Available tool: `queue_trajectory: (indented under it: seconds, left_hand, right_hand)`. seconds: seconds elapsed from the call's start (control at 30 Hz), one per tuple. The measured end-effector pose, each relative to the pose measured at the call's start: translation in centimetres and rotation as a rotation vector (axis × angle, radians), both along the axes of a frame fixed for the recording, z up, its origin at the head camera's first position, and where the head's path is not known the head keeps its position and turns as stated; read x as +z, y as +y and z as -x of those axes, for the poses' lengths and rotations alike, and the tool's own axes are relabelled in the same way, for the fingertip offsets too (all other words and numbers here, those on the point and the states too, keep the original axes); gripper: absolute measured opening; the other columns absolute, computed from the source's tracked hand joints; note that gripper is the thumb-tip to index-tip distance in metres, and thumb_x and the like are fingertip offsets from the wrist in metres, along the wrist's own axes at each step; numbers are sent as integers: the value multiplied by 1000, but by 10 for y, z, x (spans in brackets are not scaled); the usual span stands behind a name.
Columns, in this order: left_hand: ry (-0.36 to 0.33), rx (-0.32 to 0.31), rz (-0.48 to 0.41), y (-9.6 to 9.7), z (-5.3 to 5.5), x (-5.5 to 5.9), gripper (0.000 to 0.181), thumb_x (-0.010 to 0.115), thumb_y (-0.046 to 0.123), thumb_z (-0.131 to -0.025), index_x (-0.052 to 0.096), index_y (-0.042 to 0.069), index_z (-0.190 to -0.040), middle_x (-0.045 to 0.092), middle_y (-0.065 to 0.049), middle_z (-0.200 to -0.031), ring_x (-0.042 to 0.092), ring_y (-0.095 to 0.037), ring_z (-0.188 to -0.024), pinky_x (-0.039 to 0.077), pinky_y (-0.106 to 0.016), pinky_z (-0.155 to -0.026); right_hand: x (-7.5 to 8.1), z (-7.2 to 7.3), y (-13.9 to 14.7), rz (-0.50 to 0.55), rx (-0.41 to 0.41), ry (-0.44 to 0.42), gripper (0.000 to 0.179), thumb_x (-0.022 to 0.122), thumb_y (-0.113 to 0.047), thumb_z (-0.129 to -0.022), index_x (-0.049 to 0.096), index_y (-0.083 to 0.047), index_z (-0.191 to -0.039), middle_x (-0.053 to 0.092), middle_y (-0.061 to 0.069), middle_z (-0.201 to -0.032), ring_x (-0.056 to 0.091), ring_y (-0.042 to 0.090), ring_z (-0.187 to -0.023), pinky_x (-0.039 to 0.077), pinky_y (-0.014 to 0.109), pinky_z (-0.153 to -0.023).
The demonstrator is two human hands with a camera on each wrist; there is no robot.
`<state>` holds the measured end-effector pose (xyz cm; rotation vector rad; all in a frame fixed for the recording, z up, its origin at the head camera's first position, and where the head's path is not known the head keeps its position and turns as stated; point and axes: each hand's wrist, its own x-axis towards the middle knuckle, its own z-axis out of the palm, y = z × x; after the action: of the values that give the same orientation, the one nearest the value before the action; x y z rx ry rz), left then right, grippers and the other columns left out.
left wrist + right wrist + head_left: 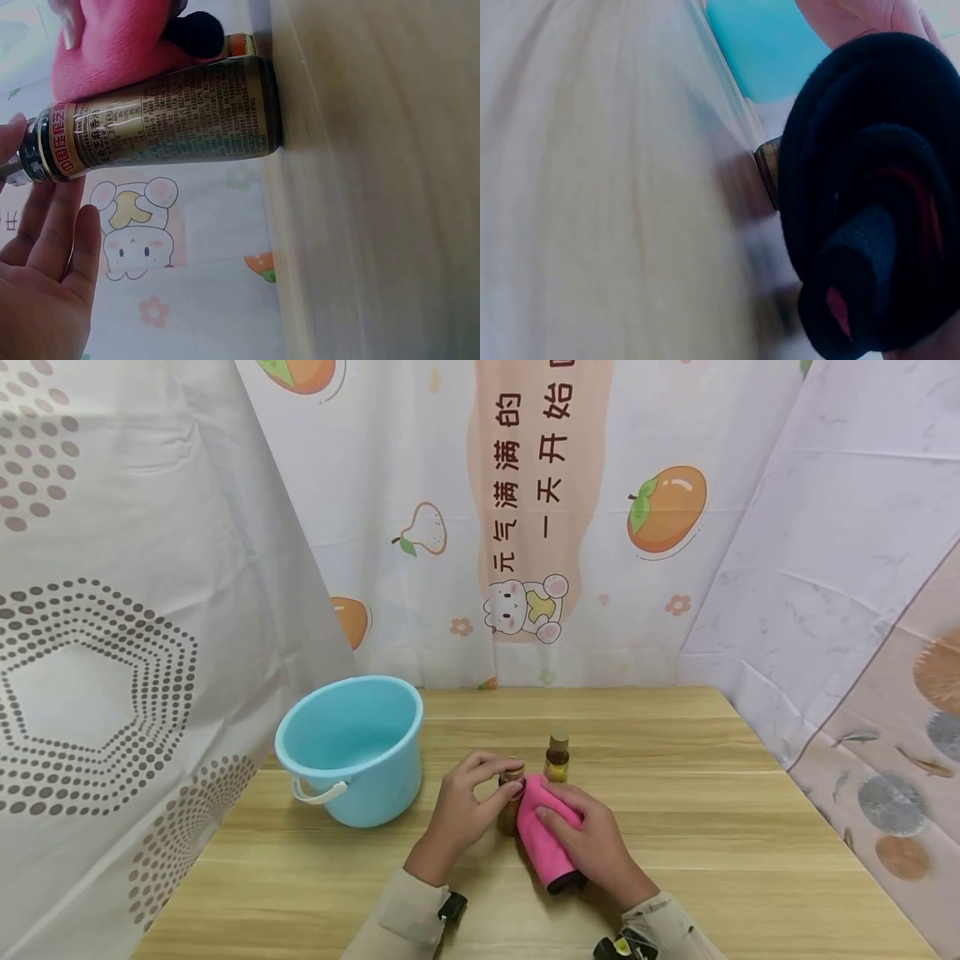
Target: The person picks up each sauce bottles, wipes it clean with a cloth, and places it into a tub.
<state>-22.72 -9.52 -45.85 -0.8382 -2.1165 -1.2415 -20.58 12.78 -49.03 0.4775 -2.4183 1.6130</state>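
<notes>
A sesame oil bottle (508,818) of dark glass stands upright on the table, its printed label (180,116) facing the left wrist camera. My left hand (463,797) pinches it at the cap and neck between thumb and fingers, the lower fingers (56,232) extended beside it. In my right hand (592,839) is a folded pink cloth (542,843) with a black edge, lying against the bottle's side. The black folds of the cloth (885,82) fill much of the right wrist view and hide most of that hand.
Just behind the cloth stands a second dark bottle (557,760) with a yellow label. A light blue bucket (386,781) with a white handle (321,793) is at the left of the wooden table (712,827). Printed curtains (420,460) hang around the table.
</notes>
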Motion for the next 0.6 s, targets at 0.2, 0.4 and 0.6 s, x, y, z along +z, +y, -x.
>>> queue_trajectory:
  seconds: [0.2, 0.4, 0.6]
  left_hand:
    - [5, -18, 3, 0, 2, -2, 27, 75, 18, -97, 75, 19, -124, 70, 4, -119, 69, -12, -111, 59, -35, -96]
    - [14, -20, 7, 0, 2, -2, 26, 74, 18, -98, 76, 18, -123, 70, 4, -119, 69, -13, -111, 59, -36, -96]
    - [11, -31, 7, 1, 1, 1, 25, 74, 18, -98, 76, 12, -123, 70, 2, -121, 69, -13, -112, 59, -37, -98]
  right_hand:
    - [1, -1, 0, 51, 16, 24, 37, 76, -36, -95, 71, -32, -132, 67, -5, -138, 68, 14, -114, 59, 26, -89]
    - [-1, 1, 1, 101, 37, 86, 38, 74, -28, -97, 69, -29, -135, 65, -4, -141, 65, 13, -119, 57, 24, -92]
    - [1, 0, 1, 114, 36, 90, 39, 76, -23, -97, 70, -28, -135, 65, -4, -141, 65, 13, -120, 57, 23, -93]
